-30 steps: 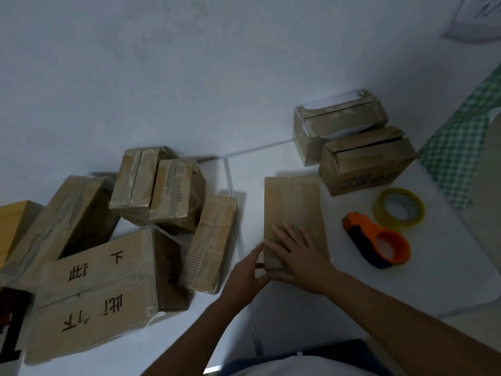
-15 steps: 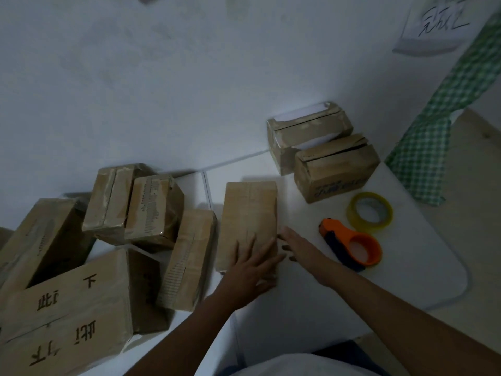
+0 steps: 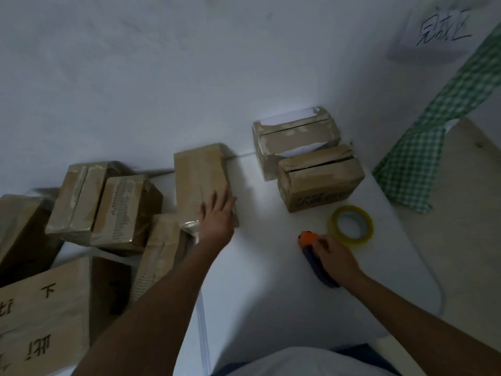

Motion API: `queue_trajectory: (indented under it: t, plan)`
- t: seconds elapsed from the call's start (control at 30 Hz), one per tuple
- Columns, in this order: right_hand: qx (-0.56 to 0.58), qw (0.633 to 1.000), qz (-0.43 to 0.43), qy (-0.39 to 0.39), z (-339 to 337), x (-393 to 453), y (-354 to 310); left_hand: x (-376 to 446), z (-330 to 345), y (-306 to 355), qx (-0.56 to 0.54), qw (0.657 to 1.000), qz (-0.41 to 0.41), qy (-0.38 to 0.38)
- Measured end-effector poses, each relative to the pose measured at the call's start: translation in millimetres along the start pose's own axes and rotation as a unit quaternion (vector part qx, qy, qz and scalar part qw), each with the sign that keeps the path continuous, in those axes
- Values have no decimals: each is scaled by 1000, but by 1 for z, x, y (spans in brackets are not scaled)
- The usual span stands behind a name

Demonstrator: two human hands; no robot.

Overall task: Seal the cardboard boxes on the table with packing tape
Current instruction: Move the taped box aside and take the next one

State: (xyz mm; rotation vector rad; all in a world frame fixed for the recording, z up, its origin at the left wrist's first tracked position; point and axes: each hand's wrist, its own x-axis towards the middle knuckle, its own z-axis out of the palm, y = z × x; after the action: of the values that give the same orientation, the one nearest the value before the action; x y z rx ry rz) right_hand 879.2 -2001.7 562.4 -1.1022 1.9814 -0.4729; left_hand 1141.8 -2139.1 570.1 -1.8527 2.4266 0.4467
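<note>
A flat brown cardboard box (image 3: 200, 175) lies on the white table (image 3: 271, 280), near the wall. My left hand (image 3: 217, 217) rests flat on its near end with the fingers straight. To the right, my right hand (image 3: 336, 257) grips the orange and dark blue tape dispenser (image 3: 307, 237), which lies on the table; my hand hides most of its body. A yellow roll of packing tape (image 3: 352, 240) lies flat just beyond that hand.
Two small boxes (image 3: 298, 139) (image 3: 322, 183) with loose top flaps stand at the back right. A pile of taped boxes (image 3: 122, 210) and a large printed box (image 3: 40, 316) fill the left. A green checked cloth (image 3: 412, 164) hangs past the table's right edge.
My left hand has slid the flat box away toward the wall. My right hand left the box, moved right and took hold of the tape dispenser.
</note>
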Motion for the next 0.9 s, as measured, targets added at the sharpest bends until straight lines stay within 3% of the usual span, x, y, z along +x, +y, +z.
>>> queue_trajectory:
  t: [0.1,0.4,0.57,0.77,0.9]
  plan:
    - [-58,998,12,24,0,0,20,13,-6,1,-36,999,-32,-1]
    - [-115,989,-4,-94,-6,8,43,5,8,84,-105,982,154,22]
    - [-122,978,-23,-168,-10,9,46,52,-11,123,-57,972,223,34]
    - [-157,981,-33,-106,-34,-7,51,95,-7,141,67,971,227,-39]
    - [10,999,-37,-25,-61,-16,43,98,-3,130,92,961,257,-38]
